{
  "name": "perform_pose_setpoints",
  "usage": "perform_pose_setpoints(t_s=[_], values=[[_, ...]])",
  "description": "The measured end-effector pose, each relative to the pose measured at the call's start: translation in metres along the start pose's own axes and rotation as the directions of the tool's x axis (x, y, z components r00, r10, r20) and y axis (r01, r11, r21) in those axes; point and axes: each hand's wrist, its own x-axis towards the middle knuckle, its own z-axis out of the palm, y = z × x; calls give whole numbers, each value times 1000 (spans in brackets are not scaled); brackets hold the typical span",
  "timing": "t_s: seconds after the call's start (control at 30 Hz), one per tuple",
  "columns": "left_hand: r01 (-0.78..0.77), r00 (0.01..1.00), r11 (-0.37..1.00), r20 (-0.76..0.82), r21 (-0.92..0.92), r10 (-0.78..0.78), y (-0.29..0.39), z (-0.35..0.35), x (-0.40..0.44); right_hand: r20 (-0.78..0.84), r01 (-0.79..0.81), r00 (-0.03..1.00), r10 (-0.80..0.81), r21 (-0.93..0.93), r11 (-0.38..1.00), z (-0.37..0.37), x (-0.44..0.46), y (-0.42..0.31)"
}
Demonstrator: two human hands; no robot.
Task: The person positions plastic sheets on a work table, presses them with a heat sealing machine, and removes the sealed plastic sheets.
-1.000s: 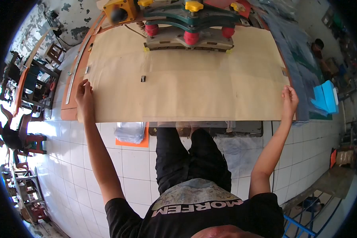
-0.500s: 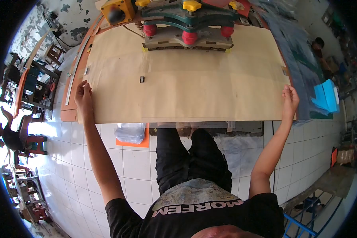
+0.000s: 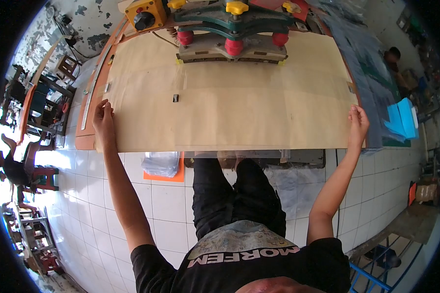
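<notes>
My left hand (image 3: 103, 124) is at the left side of a broad beige sheet (image 3: 230, 117) covering the worktable, its fingers curled together in a pinch. At the opposite side, my right hand (image 3: 359, 124) has thumb and fingers pressed together above the sheet's right edge. Anything thin or clear between the fingers of either hand is too faint to make out. Pale straight lines and a slight sheen cross the sheet. A small black piece (image 3: 175, 98) lies on it, left of centre. Beyond it stands a green press head (image 3: 220, 24) with red cushions and a long bar.
A yellow box with a black knob (image 3: 144, 20) is beside the press. A metal ruler (image 3: 92, 93) lies along the table's left edge. Clear plastic sheets and a blue folded piece (image 3: 401, 118) are on the right. Plastic bags (image 3: 161, 163) lie below the front edge. Other people are in the background.
Both my hands and the press stay in nearly the same place. The background person on the right has shifted slightly.
</notes>
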Motion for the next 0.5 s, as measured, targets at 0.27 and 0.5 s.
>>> perform_pose_setpoints(t_s=[0.27, 0.5], values=[[3, 1000, 1000, -2, 13, -3, 8, 0, -5, -8, 3, 1000, -3, 20, 1000, 1, 0, -2], [22, 1000, 1000, -2, -16, -22, 6, 1, -4, -9, 13, 1000, -12, 25, 1000, 0, 0, -1]])
